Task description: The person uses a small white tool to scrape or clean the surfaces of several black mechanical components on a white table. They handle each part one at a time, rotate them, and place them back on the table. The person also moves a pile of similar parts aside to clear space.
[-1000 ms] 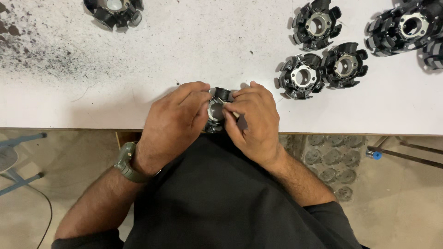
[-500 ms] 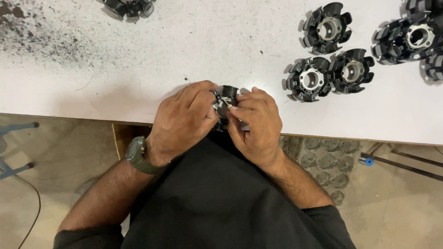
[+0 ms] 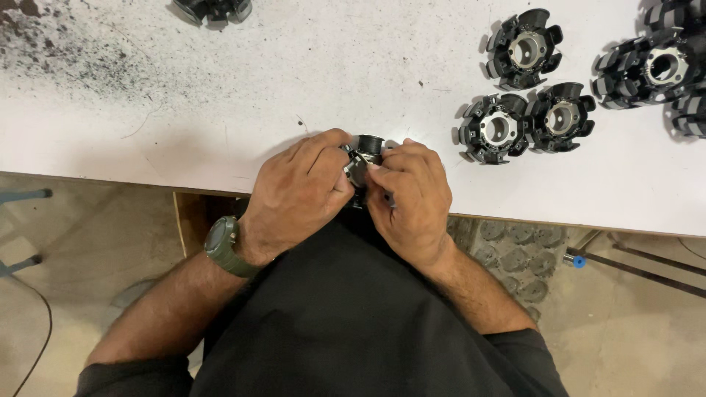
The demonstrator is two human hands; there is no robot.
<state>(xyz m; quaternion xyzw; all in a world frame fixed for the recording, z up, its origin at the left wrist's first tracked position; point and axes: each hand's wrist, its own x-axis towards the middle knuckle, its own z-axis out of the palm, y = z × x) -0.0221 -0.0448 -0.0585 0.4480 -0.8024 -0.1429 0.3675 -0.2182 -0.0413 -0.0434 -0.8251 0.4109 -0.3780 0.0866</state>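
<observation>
Both my hands close around one black toothed ring part [image 3: 362, 159] with a silver centre, held at the near edge of the white table [image 3: 220, 110]. My left hand [image 3: 298, 195], with a green watch on its wrist, cups the part from the left. My right hand [image 3: 409, 202] grips it from the right, fingertips pressed onto its middle, with a thin dark tool sticking out under the fingers. Most of the part is hidden by my fingers.
Several more black toothed ring parts lie on the table: a touching pair [image 3: 526, 125], one above [image 3: 525, 49], a cluster at the far right [image 3: 657, 68], and one at the top edge [image 3: 213, 9]. Dark specks cover the table's left [image 3: 66, 51]. More parts lie below the table [image 3: 515, 254].
The view has shifted a little, so the table and parts sit slightly higher and to the right. My hands stay closed on the same part, with small finger movements.
</observation>
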